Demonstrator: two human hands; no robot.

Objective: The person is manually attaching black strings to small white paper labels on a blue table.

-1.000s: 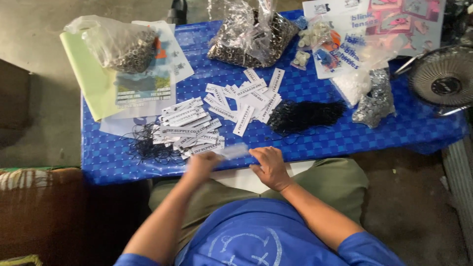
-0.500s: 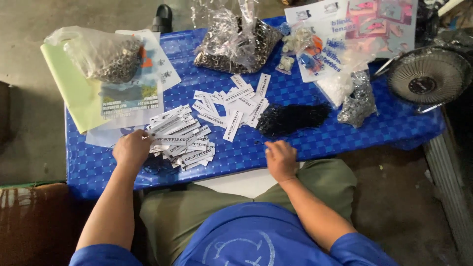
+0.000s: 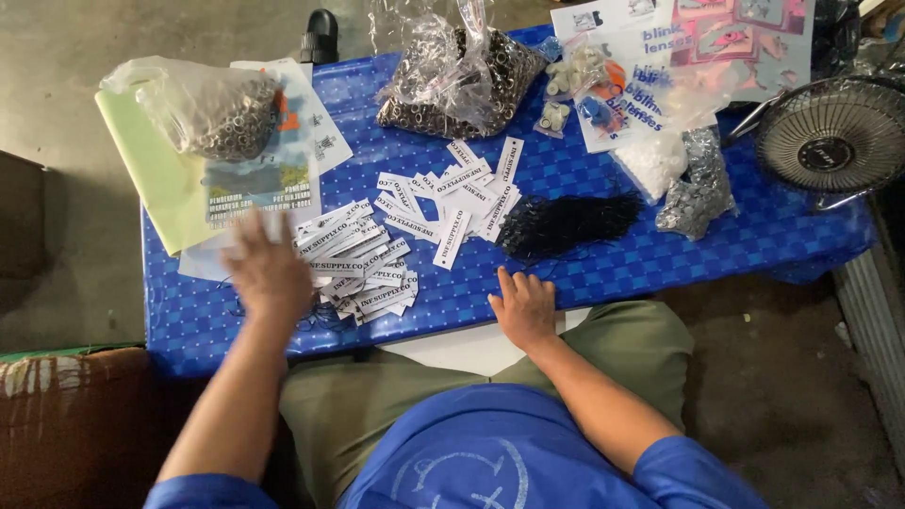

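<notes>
My left hand (image 3: 269, 269) is blurred with motion, fingers spread, over the left end of a heap of white printed paper tags (image 3: 353, 259) on the blue-covered table (image 3: 603, 269). It holds nothing that I can see. My right hand (image 3: 524, 306) lies flat and open on the table's near edge, just below a bundle of black strings (image 3: 566, 221). A second loose pile of white tags (image 3: 452, 193) lies in the middle of the table, above my right hand.
A clear bag of metal rings (image 3: 212, 113) rests on papers at the far left. Another bag of rings (image 3: 457, 80) sits at the back centre. Small bags of parts (image 3: 683, 174) and printed sheets (image 3: 698, 47) lie right. A small fan (image 3: 834, 141) stands at the right edge.
My left hand went from the near edge, where it held a tag by my right hand, out left to the tag heap. My right hand settled flat on the table edge.
</notes>
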